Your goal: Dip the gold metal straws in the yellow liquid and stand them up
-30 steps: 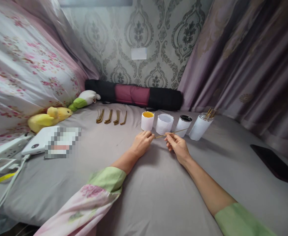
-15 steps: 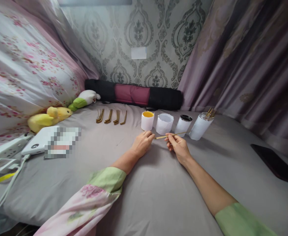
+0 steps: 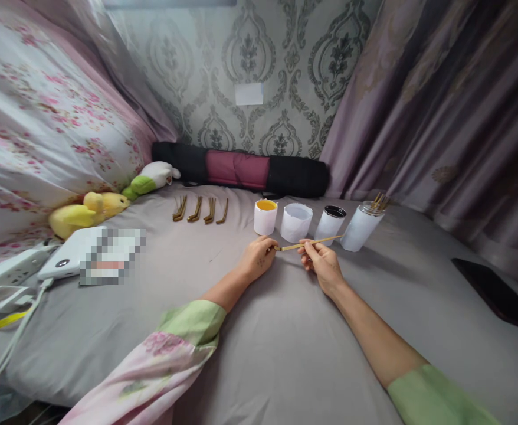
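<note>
My left hand (image 3: 258, 260) pinches the left end of a thin gold-brown stick (image 3: 291, 247) above the grey sheet. My right hand (image 3: 324, 267) grips the same stick near its middle, between thumb and fingers. Its right end sticks out past that hand and tapers up toward the white containers. At my left fingertips the stick looks slightly bent. Farther left lie small groups of similar bent sticks (image 3: 194, 210), each with a short hooked end, and one lone bent stick (image 3: 223, 211). A tall white container (image 3: 360, 230) at the right holds several upright sticks.
In a row behind my hands stand a white cup with yellow inside (image 3: 265, 221), a white cup (image 3: 296, 227) and a dark-lined one (image 3: 328, 227). A black tablet-like object (image 3: 495, 292) lies right. Plush toys (image 3: 86, 212), a power bank (image 3: 71, 254) and a power strip (image 3: 13, 271) are left.
The stick has turned slightly in my hands and its bent left end shows a little more at my left fingertips. Both hands stay in nearly the same place.
</note>
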`<state>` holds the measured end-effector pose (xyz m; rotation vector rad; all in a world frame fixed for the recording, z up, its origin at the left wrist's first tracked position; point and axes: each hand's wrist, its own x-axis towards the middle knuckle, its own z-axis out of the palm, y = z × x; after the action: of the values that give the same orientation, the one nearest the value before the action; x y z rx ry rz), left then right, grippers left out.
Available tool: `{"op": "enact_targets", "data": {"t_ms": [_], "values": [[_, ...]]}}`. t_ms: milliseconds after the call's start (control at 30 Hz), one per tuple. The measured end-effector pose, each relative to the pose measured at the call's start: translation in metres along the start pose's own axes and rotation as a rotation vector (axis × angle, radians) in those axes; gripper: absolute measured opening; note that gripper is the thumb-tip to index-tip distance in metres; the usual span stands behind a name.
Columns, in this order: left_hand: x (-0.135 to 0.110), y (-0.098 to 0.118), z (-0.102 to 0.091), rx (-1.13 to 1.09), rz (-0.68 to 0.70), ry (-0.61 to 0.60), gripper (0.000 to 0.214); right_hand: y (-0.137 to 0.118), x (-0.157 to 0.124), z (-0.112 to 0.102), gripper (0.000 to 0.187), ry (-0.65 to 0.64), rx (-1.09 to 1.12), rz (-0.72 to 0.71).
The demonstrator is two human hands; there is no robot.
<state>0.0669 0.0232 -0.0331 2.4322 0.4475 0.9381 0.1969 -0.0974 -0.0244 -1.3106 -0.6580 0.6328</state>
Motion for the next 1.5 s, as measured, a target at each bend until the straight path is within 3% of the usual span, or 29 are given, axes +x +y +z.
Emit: {"op": "enact_targets", "data": {"t_ms": [233,600,1067,1500], "values": [[0.002,0.0,0.003,-0.213,-0.168,0.074,0.017,-0.001,-0.001,-0.001,0.034,0.059,-0.008,-0.007],[0.006,0.009,0.004,-0.75,-0.515,-0.04,0.017,0.0,0.0,-0.002,0.034,0.109,-0.049,-0.043],[0.006,0.019,-0.003,-1.016,-0.716,-0.227,0.015,0.0,0.0,-0.002,0.032,0.107,-0.051,-0.058],[0.005,0.02,-0.004,-1.076,-0.733,-0.303,0.016,0.003,-0.002,-0.003,0.032,0.074,-0.071,-0.062]]}}
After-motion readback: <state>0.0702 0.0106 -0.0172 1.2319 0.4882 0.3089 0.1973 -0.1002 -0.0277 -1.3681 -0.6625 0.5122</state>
